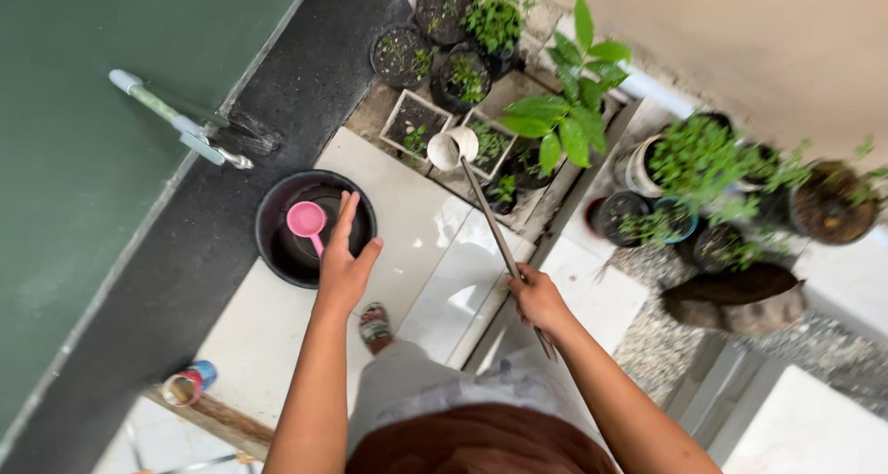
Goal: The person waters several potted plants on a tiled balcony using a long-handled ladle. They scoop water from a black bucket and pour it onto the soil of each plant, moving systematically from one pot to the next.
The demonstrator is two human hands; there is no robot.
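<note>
Left hand [344,266]: fingers spread, empty, over the near rim of the black bucket [270,238], just beside the pink scoop [306,220] lying inside. Right hand [539,300]: closed on a long-handled white ladle [451,147], its cup above the potted plants [481,76]. Pale floor tiles [407,206] between the bucket and the pots lie open. A wall tap [180,123] projects above the bucket.
</note>
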